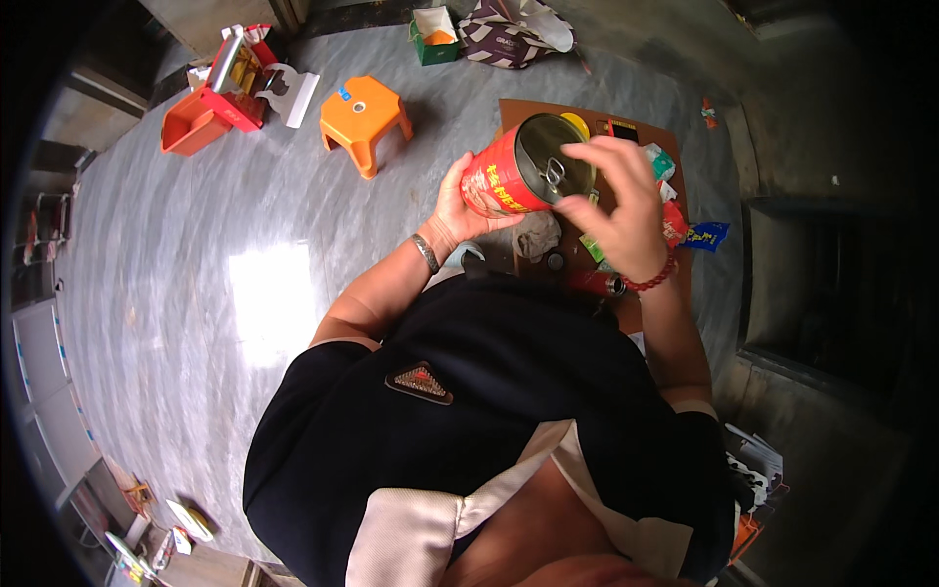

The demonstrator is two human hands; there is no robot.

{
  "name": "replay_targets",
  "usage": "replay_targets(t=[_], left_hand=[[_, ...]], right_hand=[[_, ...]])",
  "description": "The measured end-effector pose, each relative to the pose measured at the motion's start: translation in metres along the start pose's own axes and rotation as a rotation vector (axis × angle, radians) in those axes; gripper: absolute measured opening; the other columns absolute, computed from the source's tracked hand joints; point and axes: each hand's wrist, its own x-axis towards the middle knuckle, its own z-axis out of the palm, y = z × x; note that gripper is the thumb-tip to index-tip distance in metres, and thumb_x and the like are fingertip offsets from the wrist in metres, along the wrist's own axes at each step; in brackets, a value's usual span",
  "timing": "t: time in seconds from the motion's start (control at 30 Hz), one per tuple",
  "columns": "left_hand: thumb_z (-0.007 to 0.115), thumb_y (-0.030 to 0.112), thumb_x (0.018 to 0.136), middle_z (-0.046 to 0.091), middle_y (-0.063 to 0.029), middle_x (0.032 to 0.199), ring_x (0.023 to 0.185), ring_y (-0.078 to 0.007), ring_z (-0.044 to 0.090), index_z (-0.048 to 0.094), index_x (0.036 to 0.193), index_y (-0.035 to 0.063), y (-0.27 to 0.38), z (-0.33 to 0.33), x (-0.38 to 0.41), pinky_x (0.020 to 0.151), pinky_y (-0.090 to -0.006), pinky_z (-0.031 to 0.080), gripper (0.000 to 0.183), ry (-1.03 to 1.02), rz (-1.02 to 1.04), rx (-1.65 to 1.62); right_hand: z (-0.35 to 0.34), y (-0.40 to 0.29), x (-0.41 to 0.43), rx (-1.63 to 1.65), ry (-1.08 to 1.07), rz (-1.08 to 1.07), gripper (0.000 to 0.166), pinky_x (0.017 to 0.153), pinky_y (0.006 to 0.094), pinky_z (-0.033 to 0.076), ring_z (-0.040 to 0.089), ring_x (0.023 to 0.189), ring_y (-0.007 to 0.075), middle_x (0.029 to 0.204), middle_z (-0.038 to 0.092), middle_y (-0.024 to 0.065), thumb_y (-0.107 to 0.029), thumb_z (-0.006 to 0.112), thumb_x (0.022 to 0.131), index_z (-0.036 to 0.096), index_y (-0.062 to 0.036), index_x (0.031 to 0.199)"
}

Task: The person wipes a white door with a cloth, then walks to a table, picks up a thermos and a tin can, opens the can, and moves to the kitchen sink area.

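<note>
My left hand (458, 202) holds a red metal can (493, 176) from its left side and underneath. The can is tilted so its top faces up and to the right, and yellow characters are printed on its side. On its recessed metal end a pull ring (555, 172) stands raised. My right hand (623, 202) is over the can's right side, thumb and fingers apart near the rim. Whether its fingertips touch the rim is hard to tell. Behind the can, a yellow plastic lid (576, 124) lies partly hidden on the brown table (519, 110).
On the table are a crumpled cloth (537, 236), a red flask (587, 282) and several packets, including a blue one (706, 236) at the right edge. An orange plastic stool (363, 110) stands on the floor, with a red-orange bin (192, 125) and boxes farther left.
</note>
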Motion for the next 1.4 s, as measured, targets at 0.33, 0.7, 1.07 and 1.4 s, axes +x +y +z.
replay_targets(t=[0.33, 0.7, 1.07, 1.4], left_hand=[[0.058, 0.062, 0.080, 0.050, -0.0142, 0.137, 0.125, -0.0371, 0.048, 0.045, 0.137, 0.0155, -0.006, -0.001, -0.006, 0.102, -0.0611, 0.037, 0.075, 0.038, 0.085, 0.047], [0.053, 0.067, 0.079, 0.049, -0.0147, 0.139, 0.124, -0.0379, 0.048, 0.044, 0.138, 0.0138, -0.010, 0.000, -0.008, 0.097, -0.0594, 0.043, 0.080, 0.045, 0.162, 0.074], [0.062, 0.063, 0.074, 0.051, -0.0133, 0.138, 0.124, -0.0314, 0.050, 0.047, 0.138, 0.0111, -0.008, 0.004, -0.007, 0.107, -0.0485, 0.037, 0.084, -0.192, 0.203, 0.099], [0.049, 0.060, 0.084, 0.049, -0.0114, 0.140, 0.128, -0.0333, 0.046, 0.048, 0.137, 0.0153, -0.009, -0.013, -0.003, 0.108, -0.0536, 0.035, 0.070, -0.016, 0.356, 0.181]], right_hand=[[0.037, 0.009, -0.005, -0.321, 0.048, -0.075, 0.025, 0.092, 0.0381, 0.048, 0.064, 0.105, 0.0220, 0.112, 0.067, 0.0074, -0.012, 0.065, 0.080, 0.065, -0.0094, 0.105], [0.042, 0.016, 0.001, -0.175, 0.192, -0.171, 0.022, 0.059, 0.0336, 0.052, 0.066, 0.067, 0.0244, 0.078, 0.067, 0.0083, -0.002, 0.066, 0.078, 0.064, -0.0056, 0.099], [0.037, -0.017, -0.001, 0.009, 0.193, -0.107, 0.019, 0.053, 0.0330, 0.050, 0.062, 0.060, 0.0246, 0.068, 0.061, 0.0086, 0.003, 0.065, 0.076, 0.064, -0.0037, 0.094], [0.042, -0.014, -0.005, -0.027, 0.004, -0.051, 0.050, 0.078, 0.0353, 0.052, 0.064, 0.094, 0.0242, 0.100, 0.068, 0.0084, -0.030, 0.074, 0.077, 0.061, -0.0086, 0.120]])
